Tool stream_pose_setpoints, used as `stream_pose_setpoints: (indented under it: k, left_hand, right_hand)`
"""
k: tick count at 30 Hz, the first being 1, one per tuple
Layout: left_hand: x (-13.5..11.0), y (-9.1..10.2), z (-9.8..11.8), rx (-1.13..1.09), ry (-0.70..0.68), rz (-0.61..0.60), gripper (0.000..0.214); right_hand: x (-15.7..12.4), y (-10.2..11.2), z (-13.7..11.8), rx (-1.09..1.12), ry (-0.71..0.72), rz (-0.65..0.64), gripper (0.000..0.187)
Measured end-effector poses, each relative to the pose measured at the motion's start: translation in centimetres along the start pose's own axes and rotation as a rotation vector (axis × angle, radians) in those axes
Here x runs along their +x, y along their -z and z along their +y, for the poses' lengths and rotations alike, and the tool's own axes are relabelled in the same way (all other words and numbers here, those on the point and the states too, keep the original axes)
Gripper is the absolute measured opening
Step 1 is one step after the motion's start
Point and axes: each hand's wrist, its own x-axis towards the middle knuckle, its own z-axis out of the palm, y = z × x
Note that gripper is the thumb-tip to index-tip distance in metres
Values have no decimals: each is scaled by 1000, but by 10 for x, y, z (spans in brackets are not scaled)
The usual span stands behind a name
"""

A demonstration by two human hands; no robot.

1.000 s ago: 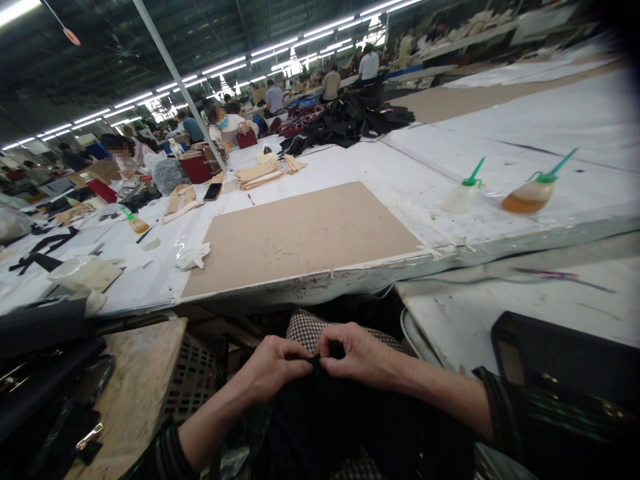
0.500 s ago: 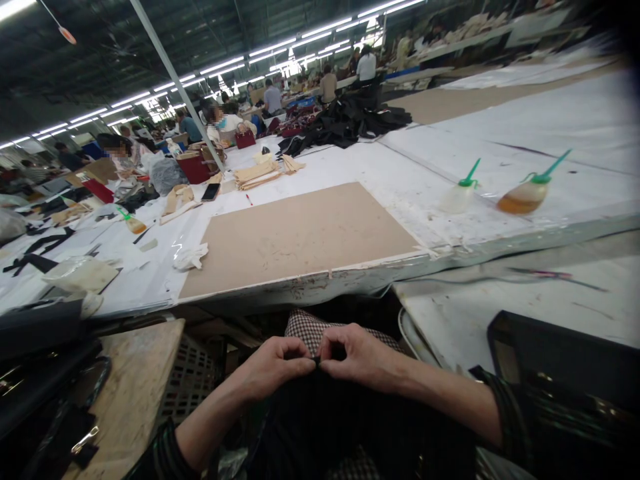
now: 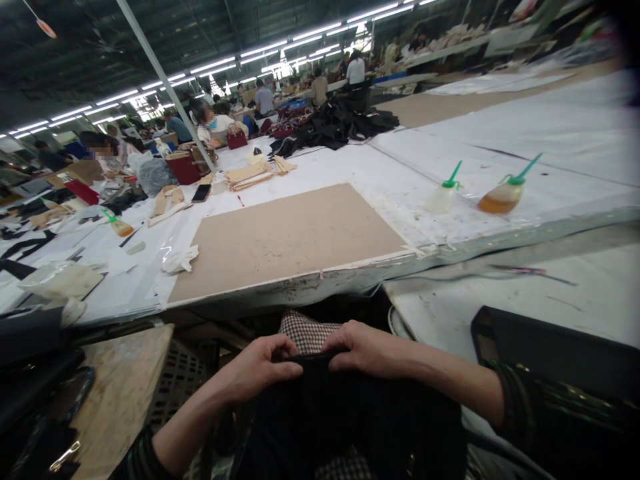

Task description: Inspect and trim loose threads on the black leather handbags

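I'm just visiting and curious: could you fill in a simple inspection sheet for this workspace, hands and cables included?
Surface: white-covered table, brown sheet lying flat at its near edge.
Job's things: black material; too dark to make out its full shape.
Clutter: crumpled white piece, phone, pale bottle and amber-filled bottle, both green-tipped.
Hands: left hand and right hand grip the material's upper edge, a little apart.
Cables: cord at top left, bearing an orange piece; whether it is electrical, I cannot tell.
Surroundings: other people farther back, lit strip lights overhead.
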Motion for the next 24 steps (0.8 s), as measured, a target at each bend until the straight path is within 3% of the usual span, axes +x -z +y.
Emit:
stream_pose_setpoints:
  k: [5, 17, 24]
  left_hand:
    - [6, 0, 12, 35, -76, -52, 30]
    - [16, -7, 10, 181, -117, -40, 22]
    - [18, -5, 10, 243, -107, -26, 19]
  right_hand:
    - [1, -2, -2, -11, -14, 10, 13]
    - [4, -5, 2, -57, 97, 15, 15]
    - [4, -6, -4, -35, 90, 23, 16]
